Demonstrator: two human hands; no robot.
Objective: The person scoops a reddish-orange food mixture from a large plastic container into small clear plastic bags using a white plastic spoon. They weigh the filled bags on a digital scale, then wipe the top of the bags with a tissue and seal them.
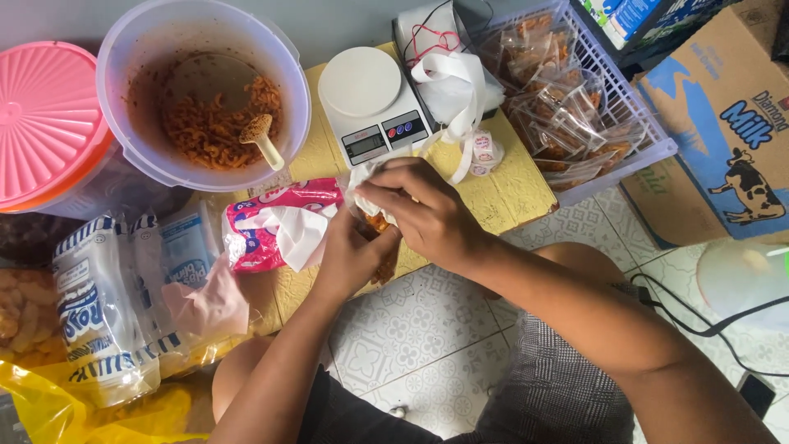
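Yellow table point(509, 197): both hands point(394, 226) pinch snack packet point(380, 222).

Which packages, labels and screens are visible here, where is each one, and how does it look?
Pink-and-white plastic pack: table centre, crumpled.
Blue-and-white bags: left, upright, clear plastic.
Kitchen scale: top centre, white, small grey screen.
Cardboard carton: right, brown, blue-and-white panel with a cow picture.
Small filled packets: white basket, top right.

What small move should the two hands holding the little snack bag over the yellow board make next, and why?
Probably set the small bag on the kitchen scale. Both the left hand and right hand pinch its top, it already holds orange snack, and the scale's white plate sits bare just beyond them.
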